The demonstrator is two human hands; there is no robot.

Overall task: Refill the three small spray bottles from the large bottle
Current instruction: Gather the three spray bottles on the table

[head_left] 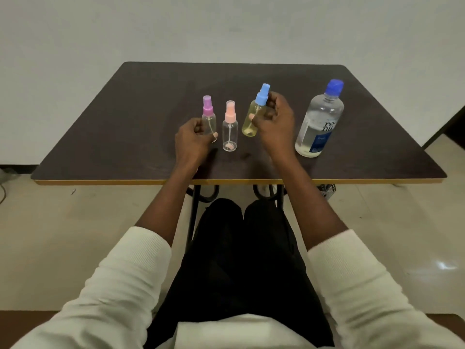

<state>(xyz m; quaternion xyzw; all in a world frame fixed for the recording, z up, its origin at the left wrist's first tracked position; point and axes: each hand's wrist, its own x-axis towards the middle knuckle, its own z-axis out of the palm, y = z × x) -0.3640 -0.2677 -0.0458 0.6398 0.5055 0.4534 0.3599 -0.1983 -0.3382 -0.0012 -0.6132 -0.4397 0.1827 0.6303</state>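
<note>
The dark counter (151,147) has wide bare margins left, behind and in front of the bottles; its near edge runs just under the forearms. Three small spray bottles stand or hang mid-counter, and one big bottle (319,119) stands upright to their right, near the right edge, blue cap on. The purple-capped bottle (208,114) is leftmost, its base hidden behind the left hand (192,141), whose grip is loosely curled just in front of it; I cannot tell whether it touches. The pink-capped bottle (230,129) stands free in the middle. The right hand (273,122) clamps its grip on the blue-capped bottle (253,114), tilted, yellowish, lifted off the counter. The big bottle's label is too blurred to read fully.
</note>
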